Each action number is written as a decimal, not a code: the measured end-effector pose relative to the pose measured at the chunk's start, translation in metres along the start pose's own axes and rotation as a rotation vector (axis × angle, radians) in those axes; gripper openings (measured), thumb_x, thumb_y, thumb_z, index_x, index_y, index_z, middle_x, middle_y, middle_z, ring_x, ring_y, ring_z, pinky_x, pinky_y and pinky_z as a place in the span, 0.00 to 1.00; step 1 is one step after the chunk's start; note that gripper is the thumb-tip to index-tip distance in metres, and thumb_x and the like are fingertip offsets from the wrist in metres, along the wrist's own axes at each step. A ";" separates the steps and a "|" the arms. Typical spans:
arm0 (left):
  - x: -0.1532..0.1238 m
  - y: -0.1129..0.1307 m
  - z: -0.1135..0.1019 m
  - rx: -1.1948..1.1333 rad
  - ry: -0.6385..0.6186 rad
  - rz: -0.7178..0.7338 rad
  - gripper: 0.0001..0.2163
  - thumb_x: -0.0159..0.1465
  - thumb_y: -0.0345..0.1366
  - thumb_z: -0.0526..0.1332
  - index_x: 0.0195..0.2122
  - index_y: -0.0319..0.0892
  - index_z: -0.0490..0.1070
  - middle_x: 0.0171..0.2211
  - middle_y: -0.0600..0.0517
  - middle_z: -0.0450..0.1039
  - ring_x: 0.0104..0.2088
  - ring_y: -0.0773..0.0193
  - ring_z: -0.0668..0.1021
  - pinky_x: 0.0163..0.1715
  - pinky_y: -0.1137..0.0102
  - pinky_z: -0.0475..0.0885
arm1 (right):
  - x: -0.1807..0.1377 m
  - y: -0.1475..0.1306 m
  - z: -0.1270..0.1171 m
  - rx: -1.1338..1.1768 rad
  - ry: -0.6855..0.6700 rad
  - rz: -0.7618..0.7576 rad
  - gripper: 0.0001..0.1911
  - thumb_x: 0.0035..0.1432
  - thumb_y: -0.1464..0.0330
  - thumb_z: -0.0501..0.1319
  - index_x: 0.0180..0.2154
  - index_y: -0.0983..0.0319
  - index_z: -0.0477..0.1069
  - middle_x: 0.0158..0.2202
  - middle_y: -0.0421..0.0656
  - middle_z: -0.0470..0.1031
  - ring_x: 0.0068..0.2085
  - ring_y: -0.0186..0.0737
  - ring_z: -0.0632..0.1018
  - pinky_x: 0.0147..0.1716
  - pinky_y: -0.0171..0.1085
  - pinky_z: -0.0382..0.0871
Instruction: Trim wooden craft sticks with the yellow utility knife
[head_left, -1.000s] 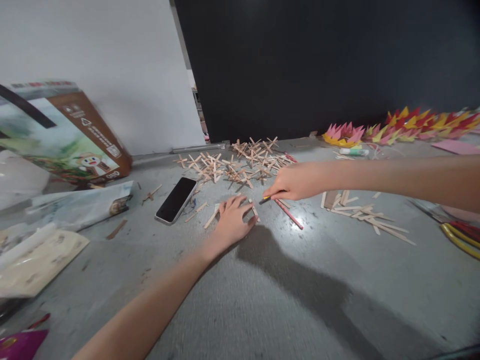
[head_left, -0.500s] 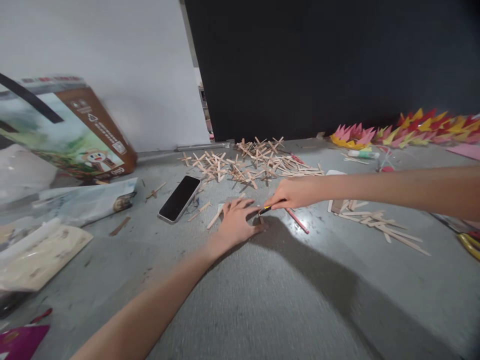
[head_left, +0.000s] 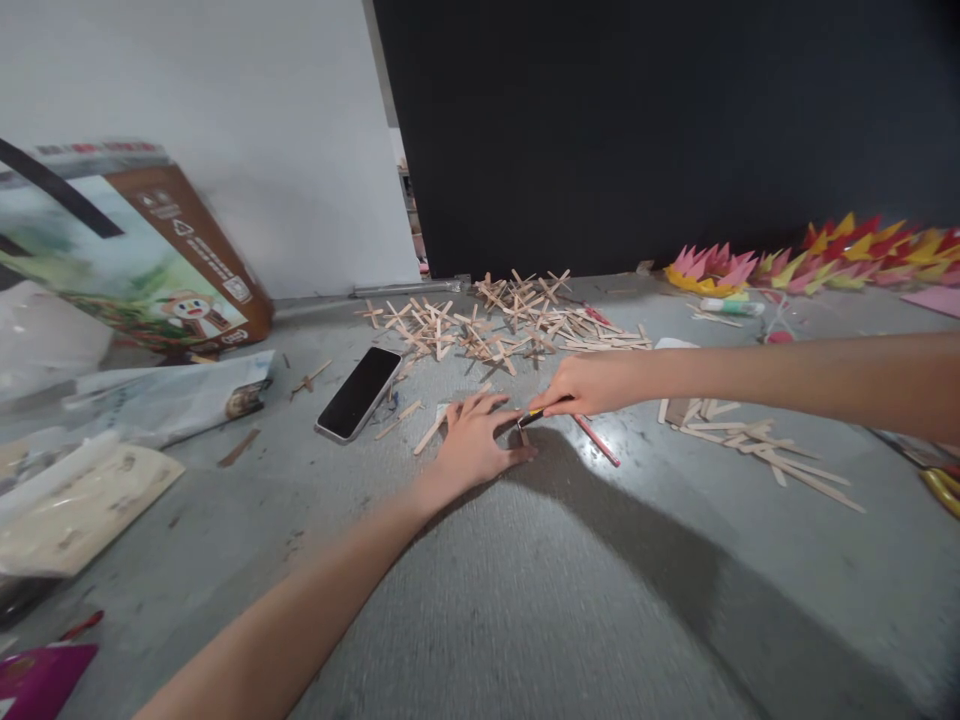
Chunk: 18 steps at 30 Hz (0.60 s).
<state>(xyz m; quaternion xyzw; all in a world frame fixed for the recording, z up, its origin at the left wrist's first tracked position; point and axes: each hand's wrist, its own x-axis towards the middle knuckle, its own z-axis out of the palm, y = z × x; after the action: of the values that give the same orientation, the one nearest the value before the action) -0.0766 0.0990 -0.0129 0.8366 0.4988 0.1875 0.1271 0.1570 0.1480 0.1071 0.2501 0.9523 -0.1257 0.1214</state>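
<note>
My right hand [head_left: 581,385] is closed around a yellow-and-black utility knife [head_left: 535,412], its tip pointing down and left at a small wooden stick [head_left: 524,436] on the grey tabletop. My left hand [head_left: 476,440] lies low on the table, with the stick pinned between its thumb and index fingertip; the other fingers are spread. Part of the stick is hidden by the fingers. Just right of the knife lies a red pencil [head_left: 598,441]. A loose craft stick [head_left: 430,432] rests beside the left fingers.
Behind the hands spreads a pile of crossed craft sticks [head_left: 495,325]. A phone [head_left: 360,393] lies to the left, near a printed bag [head_left: 180,270] and plastic packets [head_left: 90,505]. Loose sticks [head_left: 772,450], yellow-handled scissors [head_left: 941,488] and paper crowns [head_left: 712,270] are at right.
Both hands, the knife and the stick keep almost the same places. The whole view has shifted very slightly.
</note>
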 end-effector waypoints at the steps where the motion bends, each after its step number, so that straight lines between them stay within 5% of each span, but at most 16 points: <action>1: 0.000 0.000 0.000 0.001 -0.001 0.000 0.26 0.57 0.58 0.72 0.56 0.59 0.78 0.66 0.52 0.70 0.66 0.43 0.66 0.64 0.44 0.58 | 0.000 -0.001 0.000 -0.003 0.001 0.002 0.20 0.75 0.65 0.53 0.61 0.56 0.77 0.31 0.46 0.83 0.24 0.34 0.69 0.27 0.36 0.54; 9: 0.000 -0.001 -0.001 0.009 -0.008 0.022 0.26 0.59 0.60 0.70 0.56 0.60 0.78 0.66 0.50 0.69 0.66 0.42 0.66 0.62 0.45 0.59 | 0.008 -0.010 -0.010 -0.029 -0.071 -0.085 0.20 0.73 0.71 0.53 0.58 0.65 0.79 0.26 0.47 0.80 0.23 0.35 0.64 0.27 0.38 0.54; 18: -0.004 0.001 -0.006 -0.016 -0.003 -0.002 0.24 0.58 0.57 0.72 0.53 0.56 0.81 0.66 0.48 0.66 0.66 0.39 0.66 0.60 0.47 0.62 | 0.048 -0.012 -0.035 -0.101 -0.234 -0.164 0.13 0.63 0.76 0.60 0.38 0.62 0.84 0.22 0.38 0.71 0.26 0.36 0.64 0.29 0.37 0.53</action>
<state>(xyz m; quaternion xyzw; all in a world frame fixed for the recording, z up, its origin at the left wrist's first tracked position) -0.0804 0.0954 -0.0081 0.8352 0.4980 0.1901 0.1350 0.1046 0.1694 0.1280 0.1485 0.9541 -0.1154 0.2332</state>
